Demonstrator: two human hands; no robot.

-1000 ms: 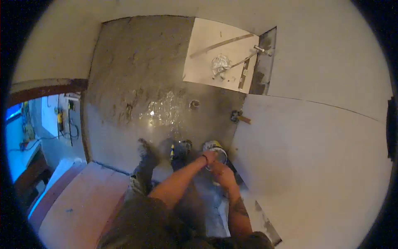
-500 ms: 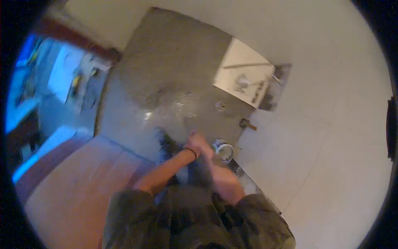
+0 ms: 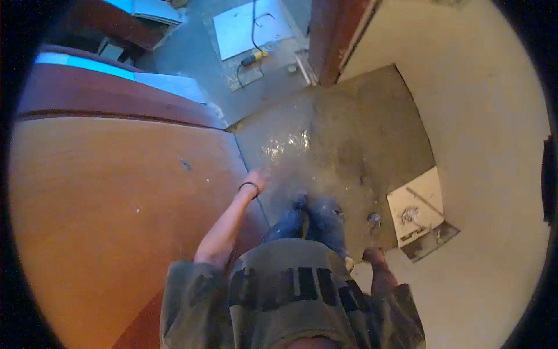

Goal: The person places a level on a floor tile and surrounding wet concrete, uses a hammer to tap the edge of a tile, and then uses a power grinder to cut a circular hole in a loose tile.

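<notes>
My left hand (image 3: 257,179), with a dark band at the wrist, is held out beside the edge of a brown wooden door (image 3: 128,192). Its fingers look loosely apart, with nothing seen in them. Lower down on the right hangs my right hand (image 3: 374,255), in shadow, its fingers too dim to read. Closest to it are a small grey object (image 3: 374,220) on the floor and a pale board (image 3: 415,203) bearing a long strip and small scraps. A whitish rim (image 3: 349,264) shows partly beside my leg.
Grey floor (image 3: 360,134) with wet, shiny patches stretches ahead of my feet. Past a reddish door frame (image 3: 331,41), a yellow-and-black power tool (image 3: 254,58) with a cord lies near a white sheet (image 3: 232,29). A pale wall (image 3: 488,145) runs along the right.
My hands were together in front of me; now they are apart, left toward the door, right at my side. The view has turned left, showing more of the door and the room beyond.
</notes>
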